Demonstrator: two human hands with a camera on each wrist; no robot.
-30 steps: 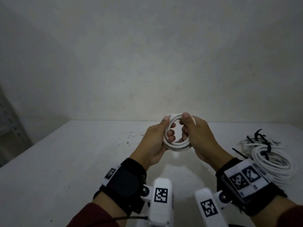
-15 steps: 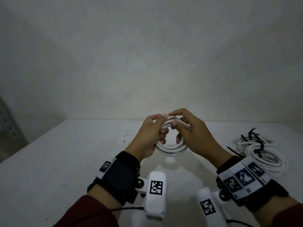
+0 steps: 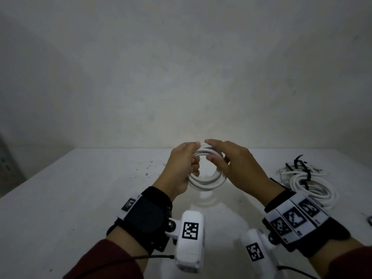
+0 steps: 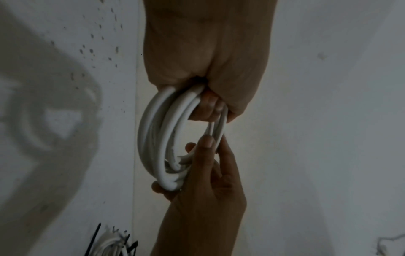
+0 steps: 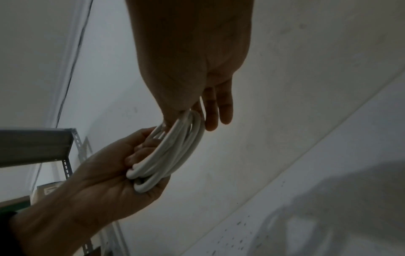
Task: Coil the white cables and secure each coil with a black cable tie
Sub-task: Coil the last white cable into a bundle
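Observation:
I hold a small coil of white cable (image 3: 207, 183) upright above the white table (image 3: 80, 198), between both hands. My left hand (image 3: 194, 158) grips the coil's left side with its fingers curled through the loop; in the left wrist view those fingers (image 4: 208, 107) wrap the strands. My right hand (image 3: 209, 150) pinches the upper right side, thumb inside the loop and fingers stretched over the outside. In the right wrist view the coil (image 5: 171, 152) runs from my right hand (image 5: 203, 117) down into my left hand (image 5: 142, 152). No black tie shows on this coil.
A pile of coiled white cables with black ties (image 3: 310, 184) lies on the table at the right, also seen as the pile (image 4: 107, 246) in the left wrist view. A metal shelf (image 5: 43, 145) stands to the left. A plain wall rises behind the table.
My right hand has shifted along the top of the coil and its fingers have stretched out over it. The left hand keeps its grip, and the coil hangs a little lower between the hands.

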